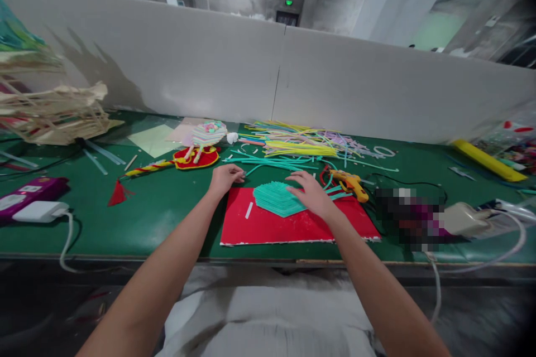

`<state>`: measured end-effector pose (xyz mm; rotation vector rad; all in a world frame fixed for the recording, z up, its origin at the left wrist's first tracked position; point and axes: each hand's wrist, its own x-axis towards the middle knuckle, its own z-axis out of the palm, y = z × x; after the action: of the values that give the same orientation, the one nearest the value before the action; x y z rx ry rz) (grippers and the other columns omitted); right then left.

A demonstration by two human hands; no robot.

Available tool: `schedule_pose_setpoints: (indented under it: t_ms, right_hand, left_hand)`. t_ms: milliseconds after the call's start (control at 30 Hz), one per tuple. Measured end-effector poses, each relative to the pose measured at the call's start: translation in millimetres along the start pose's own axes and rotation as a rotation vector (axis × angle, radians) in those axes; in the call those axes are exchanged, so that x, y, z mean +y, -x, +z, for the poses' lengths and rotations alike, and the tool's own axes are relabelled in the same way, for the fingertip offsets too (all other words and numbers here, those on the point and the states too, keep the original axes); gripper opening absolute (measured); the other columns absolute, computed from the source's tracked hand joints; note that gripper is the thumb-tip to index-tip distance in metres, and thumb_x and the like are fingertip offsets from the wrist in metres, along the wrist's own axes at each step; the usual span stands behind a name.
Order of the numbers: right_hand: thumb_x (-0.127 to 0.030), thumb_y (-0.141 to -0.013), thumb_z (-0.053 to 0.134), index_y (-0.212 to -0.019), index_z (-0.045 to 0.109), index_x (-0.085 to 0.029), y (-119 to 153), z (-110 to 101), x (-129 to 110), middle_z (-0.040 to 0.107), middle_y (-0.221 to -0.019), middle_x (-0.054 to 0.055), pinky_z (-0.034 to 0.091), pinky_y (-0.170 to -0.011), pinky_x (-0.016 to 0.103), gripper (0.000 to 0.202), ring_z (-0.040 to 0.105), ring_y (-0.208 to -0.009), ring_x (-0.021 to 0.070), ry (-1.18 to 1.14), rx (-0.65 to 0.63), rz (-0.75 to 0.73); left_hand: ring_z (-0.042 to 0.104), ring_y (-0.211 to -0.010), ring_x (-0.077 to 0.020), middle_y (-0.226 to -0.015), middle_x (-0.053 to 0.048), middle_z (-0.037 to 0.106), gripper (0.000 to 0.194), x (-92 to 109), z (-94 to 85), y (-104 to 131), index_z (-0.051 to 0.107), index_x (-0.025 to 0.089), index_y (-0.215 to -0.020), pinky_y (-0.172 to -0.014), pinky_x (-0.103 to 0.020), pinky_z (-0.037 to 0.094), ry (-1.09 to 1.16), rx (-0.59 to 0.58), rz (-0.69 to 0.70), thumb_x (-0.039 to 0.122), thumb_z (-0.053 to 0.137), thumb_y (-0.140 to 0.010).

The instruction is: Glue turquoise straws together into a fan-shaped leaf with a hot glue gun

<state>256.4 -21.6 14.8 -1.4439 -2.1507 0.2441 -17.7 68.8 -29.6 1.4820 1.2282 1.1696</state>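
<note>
The red board (293, 232) lay nearest me, bearing the turquoise hexagon (274, 199). My right hand (310, 194) curved loosely open at its right side; my left hand (226, 180) bent near the board's far-left corner, its grip unclear. Turquoise strips (280, 163) lay beyond.

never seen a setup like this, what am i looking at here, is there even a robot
No robot: these are a person's bare hands. The one picture comes from a camera worn on the head, looking forward and down, so the forearms reach in from below.

On the green table lies a red board with a teal hexagon on it. Behind are teal strips and a pile of coloured strips; a yellow glue gun is to the right.

The right hand is at the hexagon's edge. The left hand is just beyond the board's left corner, fingertips together; whether it pinches something is too small to tell.
</note>
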Motion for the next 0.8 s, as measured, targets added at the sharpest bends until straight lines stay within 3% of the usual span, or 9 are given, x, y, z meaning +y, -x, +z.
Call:
schedule_pose_setpoints:
  t_ms: [100,200,400,533,633,733,800]
  right_hand:
    - [-0.049,-0.086,0.049,-0.126,0.052,-0.028,21.7,2.7,-23.8,0.042,-0.141,0.007,0.028,-0.109,0.045,0.046,0.033,-0.133,0.0235,-0.005,-0.057,-0.133]
    - [-0.060,-0.081,0.050,-0.142,0.030,-0.033,40.3,9.6,-41.8,0.017,-0.154,0.004,0.015,-0.113,0.053,0.069,0.010,-0.142,0.0270,0.062,-0.151,-0.238]
    - [-0.060,-0.087,0.037,-0.144,0.025,-0.032,43.7,29.4,-49.0,0.007,-0.155,0.004,0.010,-0.112,0.056,0.064,0.002,-0.142,0.0279,0.138,-0.187,-0.212]
    - [-0.058,-0.088,0.038,-0.142,0.030,-0.032,31.3,31.4,-44.2,0.013,-0.155,0.004,0.011,-0.112,0.056,0.061,0.005,-0.142,0.0268,0.101,-0.184,-0.222]
    - [-0.049,-0.092,0.036,-0.133,0.045,-0.029,11.2,26.0,-32.3,0.033,-0.148,0.005,0.015,-0.112,0.053,0.047,0.022,-0.139,0.0237,0.072,-0.162,-0.205]
    - [-0.034,-0.094,0.040,-0.123,0.055,-0.021,-22.1,20.5,-14.4,0.051,-0.134,0.008,0.031,-0.107,0.038,0.036,0.045,-0.124,0.0185,0.084,-0.079,-0.112]
    - [-0.025,-0.092,0.044,-0.121,0.057,-0.017,-46.9,20.9,-3.9,0.057,-0.125,0.010,0.038,-0.100,0.031,0.033,0.051,-0.116,0.0174,0.168,-0.070,-0.029]
  left_hand:
    - [0.066,-0.059,-0.0189,-0.065,-0.005,0.069,0.036,-2.5,-0.1,-1.5,0.066,0.015,-0.075,-0.060,-0.032,0.054,0.025,0.009,0.035,0.045,0.074,-0.057]
    - [0.068,-0.069,-0.0203,-0.068,-0.005,0.070,0.030,-2.8,-1.5,-2.1,0.067,0.016,-0.078,-0.070,-0.034,0.054,-0.008,0.048,0.124,0.038,0.073,-0.058]
    - [0.068,-0.076,-0.0213,-0.075,-0.006,0.071,0.020,3.7,-4.2,-1.2,0.067,0.017,-0.078,-0.075,-0.033,0.051,-0.139,0.063,0.172,0.028,0.069,-0.062]
    - [0.065,-0.070,-0.0185,-0.075,-0.003,0.070,0.021,7.7,-1.3,-2.2,0.067,0.018,-0.078,-0.068,-0.030,0.050,-0.199,0.108,0.184,0.025,0.071,-0.059]
    - [0.063,-0.063,-0.0170,-0.071,-0.002,0.068,0.011,9.7,2.6,-2.8,0.066,0.019,-0.069,-0.064,-0.029,0.048,-0.316,0.129,0.213,0.024,0.071,-0.060]
    - [0.062,-0.062,-0.0178,-0.063,-0.002,0.067,0.009,16.6,6.0,-1.1,0.065,0.020,-0.067,-0.061,-0.028,0.047,-0.377,0.119,0.202,0.029,0.066,-0.069]
    - [0.063,-0.065,-0.0189,-0.061,-0.002,0.066,0.015,27.0,8.8,3.8,0.065,0.021,-0.066,-0.065,-0.029,0.047,-0.470,0.153,0.241,0.033,0.063,-0.075]
